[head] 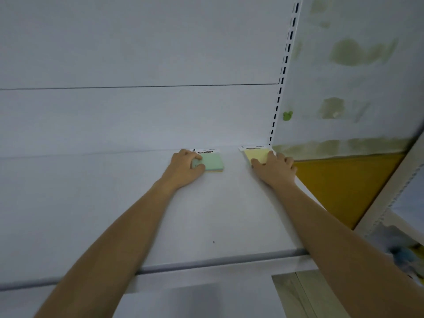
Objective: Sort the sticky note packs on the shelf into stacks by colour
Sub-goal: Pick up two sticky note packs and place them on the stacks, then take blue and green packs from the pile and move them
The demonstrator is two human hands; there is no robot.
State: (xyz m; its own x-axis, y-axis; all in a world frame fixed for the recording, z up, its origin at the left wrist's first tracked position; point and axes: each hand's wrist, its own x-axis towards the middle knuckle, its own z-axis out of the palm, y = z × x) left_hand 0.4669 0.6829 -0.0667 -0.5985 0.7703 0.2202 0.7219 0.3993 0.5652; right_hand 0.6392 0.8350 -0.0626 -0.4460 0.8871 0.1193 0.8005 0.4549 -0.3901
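A green sticky note pack (213, 162) lies at the back of the white shelf (206, 216), on top of another pack whose edge shows beneath it. My left hand (185, 168) grips the green pack's left side, thumb and fingers curled round its edge. A yellow sticky note pack (255, 154) sits in the shelf's back right corner. My right hand (275, 167) lies on the yellow pack's right part with fingers spread over it, covering that side.
A slotted upright (281, 88) rises at the back right corner beside a translucent side panel (355, 76). A yellow board (344, 187) lies beyond the shelf's right edge. The shelf's front lip (206, 263) runs across below my forearms.
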